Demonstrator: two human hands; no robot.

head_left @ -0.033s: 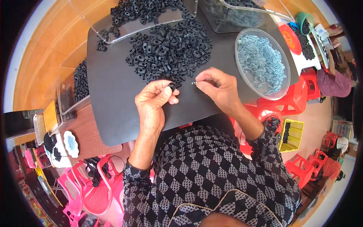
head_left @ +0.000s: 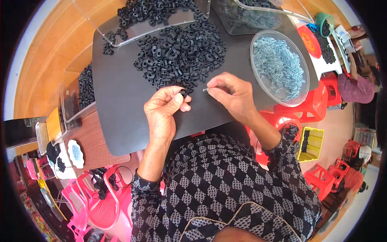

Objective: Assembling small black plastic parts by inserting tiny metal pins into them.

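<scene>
My left hand [head_left: 163, 109] is closed, its thumb and fingers pinching a small black plastic part [head_left: 184, 93] over the near side of the dark table. Across from it, my right hand [head_left: 231, 94] holds a small silvery metal piece [head_left: 205, 90] by thumb and fingertips. That piece points toward the black part, with a gap between them; its exact kind is too small to make out. Beyond my hands lies a heap of similar black plastic parts [head_left: 181, 52]. On the right, an oval clear tray [head_left: 254, 66] contains many small silvery pieces that look like springs [head_left: 278, 66].
Clear bins [head_left: 125, 41] stand along the table's far edge, with black parts in and around one. Another bin of black parts [head_left: 86, 86] is at the left. Red stools [head_left: 308, 109] and a yellow crate [head_left: 312, 143] are to the right. A co-worker in purple [head_left: 354, 88] sits far right.
My right hand has shifted very slightly, carrying the metal piece a little nearer to me and to the left. My left hand looks almost still.
</scene>
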